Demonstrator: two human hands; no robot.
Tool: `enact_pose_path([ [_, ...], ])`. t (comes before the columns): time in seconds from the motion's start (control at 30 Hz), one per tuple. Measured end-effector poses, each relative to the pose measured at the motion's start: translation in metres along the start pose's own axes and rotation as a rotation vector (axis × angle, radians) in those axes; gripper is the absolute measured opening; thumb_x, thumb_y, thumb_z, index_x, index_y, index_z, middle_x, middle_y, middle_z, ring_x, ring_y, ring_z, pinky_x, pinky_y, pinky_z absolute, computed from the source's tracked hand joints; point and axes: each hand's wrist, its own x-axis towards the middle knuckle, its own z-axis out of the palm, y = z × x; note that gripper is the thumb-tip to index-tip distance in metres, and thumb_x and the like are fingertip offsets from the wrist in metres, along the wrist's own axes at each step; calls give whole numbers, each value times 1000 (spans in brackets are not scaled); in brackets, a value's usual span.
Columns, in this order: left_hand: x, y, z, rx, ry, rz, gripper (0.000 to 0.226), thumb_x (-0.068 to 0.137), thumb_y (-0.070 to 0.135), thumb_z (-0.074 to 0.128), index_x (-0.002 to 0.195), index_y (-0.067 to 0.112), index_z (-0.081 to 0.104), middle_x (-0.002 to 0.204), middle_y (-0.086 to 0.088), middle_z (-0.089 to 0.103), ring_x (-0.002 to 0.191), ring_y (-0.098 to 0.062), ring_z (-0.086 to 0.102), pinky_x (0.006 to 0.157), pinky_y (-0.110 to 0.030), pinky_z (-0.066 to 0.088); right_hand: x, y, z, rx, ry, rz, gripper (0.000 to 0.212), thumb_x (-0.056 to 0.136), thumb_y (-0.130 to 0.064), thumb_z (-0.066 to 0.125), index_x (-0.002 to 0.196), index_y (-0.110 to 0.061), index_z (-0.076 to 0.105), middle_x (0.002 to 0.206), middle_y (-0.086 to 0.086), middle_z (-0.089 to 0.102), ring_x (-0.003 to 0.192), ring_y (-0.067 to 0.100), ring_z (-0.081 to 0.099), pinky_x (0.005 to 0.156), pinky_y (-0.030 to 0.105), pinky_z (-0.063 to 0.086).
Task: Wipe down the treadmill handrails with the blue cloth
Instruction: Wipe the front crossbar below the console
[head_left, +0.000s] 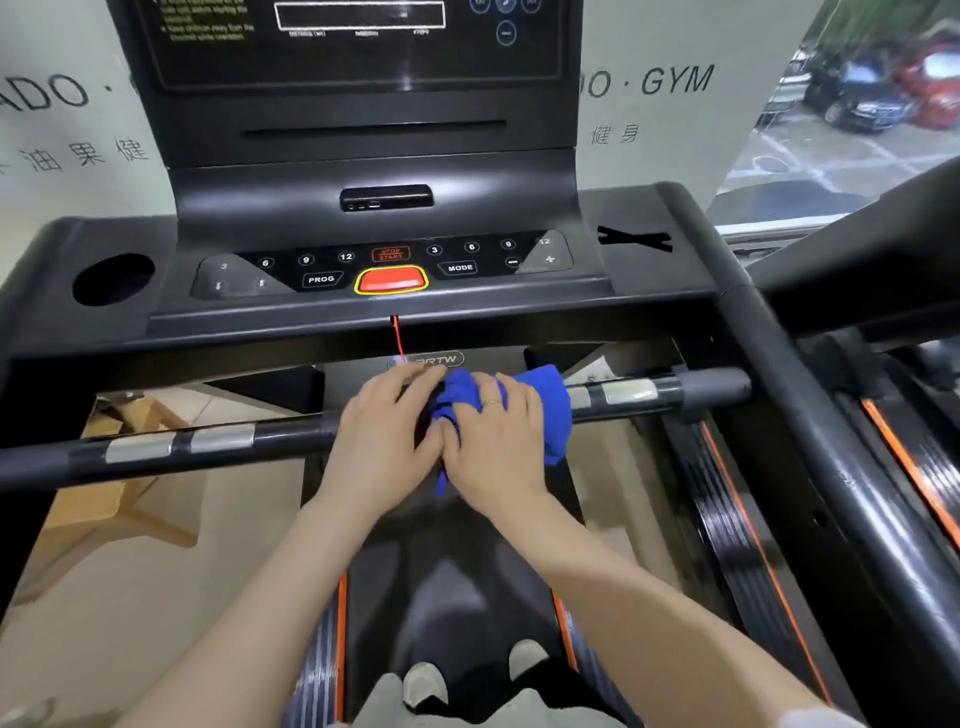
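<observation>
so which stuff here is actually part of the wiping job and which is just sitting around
Part of the job:
- blue cloth, bunched on the bar under the right hand
- front handrail, with its silver grip pads
- side handrail on the right
- left hand, resting on the bar beside the cloth

Just there:
- red stop button
- red safety cord
- cup holder
- wooden stool

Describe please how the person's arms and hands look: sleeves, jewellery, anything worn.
Both forearms are bare, with no sleeves, gloves or watch in view. The right hand wears a thin gold-coloured ring on one finger. The left hand shows no ring.
</observation>
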Motion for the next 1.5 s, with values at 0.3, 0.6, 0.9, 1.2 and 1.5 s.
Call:
enact_pose_path([
  [0.3, 21, 56, 29, 64, -170, 7, 47, 89, 35, 48, 131, 14, 49, 128, -5, 55, 117, -28, 50, 100, -39, 38, 22, 144, -30, -44, -6, -17, 26, 71, -31, 44, 57, -13, 56, 62, 6, 52, 55, 29, 50, 58, 32, 34],
  [0.6, 25, 65, 32, 58, -185, -79, 45, 88, 36, 42, 124, 13, 56, 121, -7, 59, 112, -29, 48, 98, -37, 37, 50, 189, -46, -122, -114, 237, 24, 87, -27, 38, 74, -14, 53, 83, 11, 61, 73, 32, 52, 67, 34, 23],
  [0.9, 26, 57, 21, -129, -212, -126, 37, 93, 23, 31, 97, 7, 64, 94, -6, 65, 93, -22, 57, 79, -28, 41, 30, 63, -22, 2, -246, -188, 39, 92, -40, 35, 103, -15, 63, 120, 8, 59, 103, 30, 53, 90, 41, 34],
  [1.2, 15, 6, -4, 15, -84, -65, 44, 87, 36, 42, 116, 9, 61, 123, -6, 58, 119, -26, 48, 103, -36, 35, 39, 156, -33, 35, -105, -166, 38, 80, -38, 36, 73, -13, 62, 64, 6, 53, 55, 31, 53, 54, 31, 33],
  [1.5, 5, -28, -14, 19, -180, -13, 34, 94, 28, 47, 122, 13, 58, 118, -6, 58, 108, -28, 51, 96, -38, 42, 18, 41, -45, 984, 138, 427, 23, 82, -22, 38, 60, -17, 37, 56, -2, 38, 54, 7, 33, 53, 22, 31],
])
